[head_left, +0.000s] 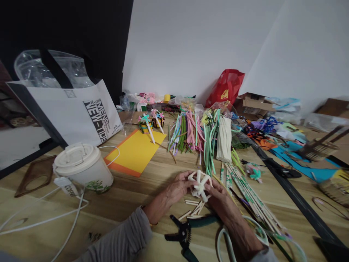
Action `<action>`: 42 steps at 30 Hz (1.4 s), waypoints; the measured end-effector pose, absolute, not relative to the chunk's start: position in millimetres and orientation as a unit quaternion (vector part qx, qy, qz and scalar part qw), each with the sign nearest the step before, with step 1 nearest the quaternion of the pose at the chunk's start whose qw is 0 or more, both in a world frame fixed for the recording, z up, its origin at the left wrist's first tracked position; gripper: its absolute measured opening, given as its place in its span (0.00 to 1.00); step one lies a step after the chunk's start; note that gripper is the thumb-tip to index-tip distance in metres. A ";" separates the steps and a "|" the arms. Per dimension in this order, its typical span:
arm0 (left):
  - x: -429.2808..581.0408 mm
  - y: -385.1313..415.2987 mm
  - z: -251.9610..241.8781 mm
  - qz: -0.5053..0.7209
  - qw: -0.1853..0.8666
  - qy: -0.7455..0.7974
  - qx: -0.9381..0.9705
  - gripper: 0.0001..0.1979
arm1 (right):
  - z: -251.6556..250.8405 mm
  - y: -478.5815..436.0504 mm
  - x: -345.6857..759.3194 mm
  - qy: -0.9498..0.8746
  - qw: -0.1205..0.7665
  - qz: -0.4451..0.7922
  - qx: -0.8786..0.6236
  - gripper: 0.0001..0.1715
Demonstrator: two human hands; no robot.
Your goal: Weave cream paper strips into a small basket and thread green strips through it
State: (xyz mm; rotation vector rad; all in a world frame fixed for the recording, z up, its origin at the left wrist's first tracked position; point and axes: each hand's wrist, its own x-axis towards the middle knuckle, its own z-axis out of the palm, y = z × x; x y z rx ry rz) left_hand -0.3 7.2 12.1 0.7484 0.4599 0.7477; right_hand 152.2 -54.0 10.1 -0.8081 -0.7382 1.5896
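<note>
Between my two hands is a white fuzzy frame (200,186) that looks bent from pipe cleaners, with spokes meeting in a middle knot. My left hand (181,186) grips its left side, fingers closed on the edge. On its right side my right hand (218,194) pinches the frame with thumb and fingers. Just below lie several short pale wooden sticks (196,208). Nearer to me rests a pair of dark green-handled cutters (185,233), partly covered by my right forearm.
Bundles of coloured pipe cleaners (193,131) and a white bundle (224,140) lie ahead. Long wrapped sticks (253,196) run to the right. Yellow sheets (136,149), a lidded cup (84,167) with a white cable, and a white bag (68,112) are at left. A red bag (226,87) stands behind.
</note>
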 end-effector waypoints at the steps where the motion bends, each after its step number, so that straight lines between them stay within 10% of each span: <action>1: -0.2 7.2 12.2 0.354 0.839 0.219 0.351 0.22 | 9.1 -53.6 152.6 -0.315 0.571 0.674 -0.347 0.21; 42: -0.1 8.5 8.7 0.380 0.847 0.193 0.318 0.23 | 2.1 -53.0 156.0 -0.317 0.559 0.678 -0.358 0.15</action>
